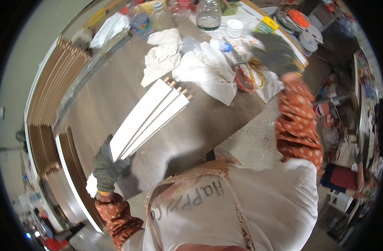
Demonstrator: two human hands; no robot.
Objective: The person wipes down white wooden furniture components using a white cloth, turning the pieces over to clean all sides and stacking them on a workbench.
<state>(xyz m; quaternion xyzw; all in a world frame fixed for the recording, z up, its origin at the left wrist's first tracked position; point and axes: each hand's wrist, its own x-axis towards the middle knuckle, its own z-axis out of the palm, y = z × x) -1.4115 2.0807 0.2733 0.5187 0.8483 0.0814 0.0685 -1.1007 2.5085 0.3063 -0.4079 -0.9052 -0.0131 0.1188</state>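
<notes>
My left hand [108,165], in a dark grey glove, is closed around the near end of several white wooden slats [143,113]. They fan out over the brown tabletop [99,98], with bare wooden dowels showing at their far ends. My right hand [277,54], gloved too, is stretched to the far right edge of the table. Motion smears its fingers, so whether it holds anything is hidden. Close to it are a yellow-and-green packet [266,25], a white tub [235,29], and tools with red handles [244,79] and yellow handles [258,76].
Crumpled white cloths [208,69] and a cream cloth [162,54] lie beyond the slats. Clear bottles [209,14] stand along the back. Stacked brown panels [53,83] line the left side. Buckets [308,42] stand past the right edge, and a person [360,175] is at far right.
</notes>
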